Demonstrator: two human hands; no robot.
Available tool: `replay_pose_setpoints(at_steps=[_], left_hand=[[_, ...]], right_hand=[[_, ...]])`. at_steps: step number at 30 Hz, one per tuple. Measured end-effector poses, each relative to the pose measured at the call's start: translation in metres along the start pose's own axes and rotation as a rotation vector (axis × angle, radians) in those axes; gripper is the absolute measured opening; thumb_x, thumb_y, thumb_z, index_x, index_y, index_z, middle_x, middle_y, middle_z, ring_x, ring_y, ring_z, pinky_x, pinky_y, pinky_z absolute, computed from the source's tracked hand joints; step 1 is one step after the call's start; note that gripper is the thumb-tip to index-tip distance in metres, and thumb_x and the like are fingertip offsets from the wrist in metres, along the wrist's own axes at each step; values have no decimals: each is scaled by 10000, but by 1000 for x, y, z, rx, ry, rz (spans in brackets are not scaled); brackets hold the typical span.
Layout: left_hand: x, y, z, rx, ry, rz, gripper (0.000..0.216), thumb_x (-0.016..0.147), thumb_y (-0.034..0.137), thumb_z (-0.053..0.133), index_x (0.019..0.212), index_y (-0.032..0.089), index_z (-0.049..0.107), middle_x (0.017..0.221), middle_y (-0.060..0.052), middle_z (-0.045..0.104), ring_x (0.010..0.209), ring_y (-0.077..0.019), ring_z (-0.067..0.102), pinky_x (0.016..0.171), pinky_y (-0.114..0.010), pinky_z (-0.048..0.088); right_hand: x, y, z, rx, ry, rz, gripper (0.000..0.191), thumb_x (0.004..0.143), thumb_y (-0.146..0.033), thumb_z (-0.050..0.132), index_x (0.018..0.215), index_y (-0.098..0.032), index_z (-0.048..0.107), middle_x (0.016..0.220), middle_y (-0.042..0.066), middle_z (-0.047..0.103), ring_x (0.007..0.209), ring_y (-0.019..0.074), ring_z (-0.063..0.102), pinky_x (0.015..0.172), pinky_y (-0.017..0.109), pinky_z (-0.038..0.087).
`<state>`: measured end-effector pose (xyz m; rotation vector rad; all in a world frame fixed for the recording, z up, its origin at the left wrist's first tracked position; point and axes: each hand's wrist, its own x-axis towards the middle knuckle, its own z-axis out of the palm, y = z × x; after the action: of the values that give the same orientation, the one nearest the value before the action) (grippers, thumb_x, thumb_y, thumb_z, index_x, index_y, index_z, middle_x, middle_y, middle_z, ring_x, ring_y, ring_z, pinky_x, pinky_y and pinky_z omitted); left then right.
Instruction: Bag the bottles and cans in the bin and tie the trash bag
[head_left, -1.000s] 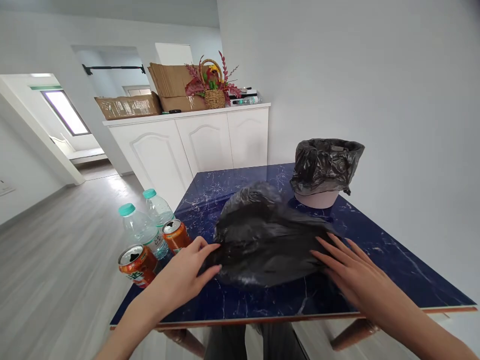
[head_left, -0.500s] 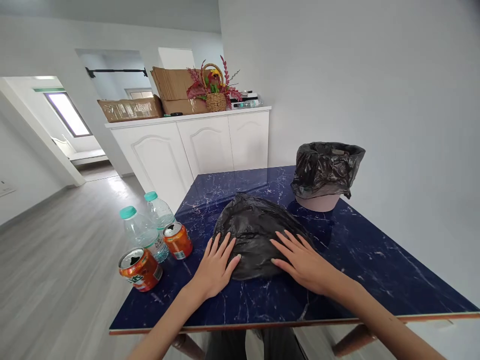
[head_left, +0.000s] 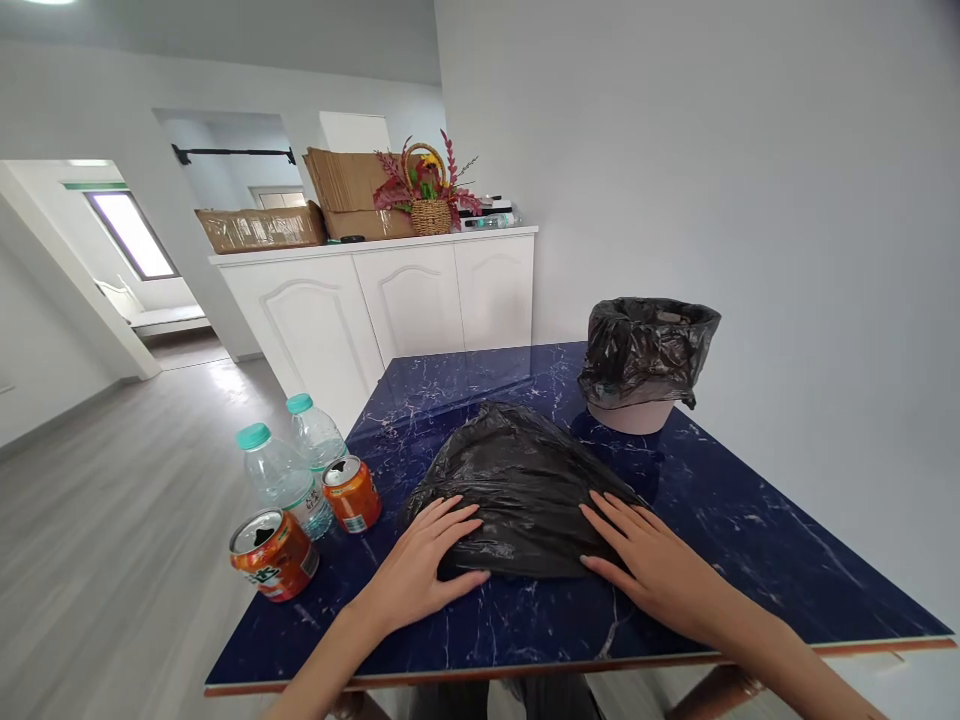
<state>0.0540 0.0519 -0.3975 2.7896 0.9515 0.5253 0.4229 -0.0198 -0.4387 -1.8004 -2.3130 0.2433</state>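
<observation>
A loose black plastic bag (head_left: 517,480) lies crumpled in the middle of the dark blue marbled table (head_left: 750,540). My left hand (head_left: 424,570) rests flat on the bag's near left edge, fingers spread. My right hand (head_left: 649,565) lies flat on its near right edge, fingers stretched out. Neither hand grips anything.
A small pinkish bin lined with a black bag (head_left: 645,365) stands at the table's back right. At the left edge stand two orange cans (head_left: 274,553) (head_left: 351,493) and two water bottles (head_left: 281,478) (head_left: 315,432). A white cabinet (head_left: 375,300) with cardboard and a flower basket (head_left: 427,195) is behind.
Both hands slid apart and toward me over the bag, from its top to its near edges. The bag lies flatter and wider than a second ago.
</observation>
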Motion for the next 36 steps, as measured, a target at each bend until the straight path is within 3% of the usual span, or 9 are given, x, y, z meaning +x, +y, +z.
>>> replay_pose_setpoints(at_steps=[3, 6, 10, 13, 16, 21, 26, 31, 36], left_hand=[[10, -4, 1, -129, 38, -72, 280, 1063, 378, 605, 1289, 311, 755, 1409, -45, 741, 1442, -305, 586, 1253, -584, 390], [13, -1, -4, -249, 97, -144, 294, 1094, 360, 517, 1211, 270, 771, 1265, -53, 802, 1232, -269, 724, 1128, -463, 515], [4, 12, -23, -334, 104, -212, 399, 1132, 407, 406, 1071, 217, 752, 987, -20, 809, 882, -193, 751, 819, -281, 582], [-9, 20, -37, -482, 48, -268, 433, 1115, 465, 427, 1008, 203, 755, 957, -19, 788, 890, -203, 719, 840, -274, 562], [-24, 23, -41, -549, -9, -347, 421, 1090, 511, 463, 1092, 226, 772, 1058, -26, 787, 987, -232, 691, 952, -310, 534], [-43, 25, -26, -535, -39, -458, 421, 1048, 595, 511, 1099, 249, 747, 1069, -15, 753, 1027, -230, 656, 944, -296, 527], [-39, 31, -11, -643, 46, -530, 463, 1088, 569, 445, 1432, 271, 532, 1133, -45, 738, 1019, -212, 709, 907, -322, 585], [-44, 46, -16, -184, 521, -318, 404, 1081, 329, 514, 1482, 307, 471, 1432, -107, 654, 1351, -286, 633, 1156, -491, 514], [-42, 60, -30, 259, 199, 135, 506, 1050, 156, 528, 1538, 291, 529, 1543, -52, 635, 1517, -287, 496, 1273, -520, 409]], right_hand=[[-20, -13, -6, -16, -11, -12, 888, 953, -831, 487, 1640, -268, 458, 1707, 136, 391, 1569, 426, 370, 1250, 661, 358], [-42, -22, -16, -30, -6, -114, 954, 830, -794, 718, 1616, -297, 503, 1633, 166, 515, 1486, 500, 472, 1142, 723, 465], [-64, -28, -34, 2, 38, -263, 447, 890, -315, 759, 1337, -331, 747, 1328, 113, 758, 1232, 416, 703, 977, 613, 620], [-76, -30, -50, 187, 136, -349, 270, 884, -214, 710, 1114, -325, 799, 1247, 79, 793, 1224, 361, 713, 969, 504, 643], [-83, -35, -70, 459, 211, -218, 216, 1005, -356, 625, 1146, -368, 788, 1275, 59, 786, 1244, 318, 714, 961, 417, 654], [-52, -34, -96, 648, 357, 96, 415, 1015, -614, 552, 826, -287, 725, 792, 33, 754, 718, 248, 734, 576, 299, 604], [29, -28, -92, 474, 469, 233, 384, 980, -592, 541, 1007, -253, 719, 973, 75, 805, 922, 316, 775, 723, 360, 619], [52, -77, -86, 271, 711, 37, 559, 1039, -486, 480, 1520, -205, 533, 1522, 172, 612, 1431, 389, 551, 1195, 596, 440], [41, -138, -69, 98, 490, -397, 501, 1113, -406, 427, 1570, -222, 517, 1665, 73, 489, 1610, 289, 317, 1335, 537, 276]])
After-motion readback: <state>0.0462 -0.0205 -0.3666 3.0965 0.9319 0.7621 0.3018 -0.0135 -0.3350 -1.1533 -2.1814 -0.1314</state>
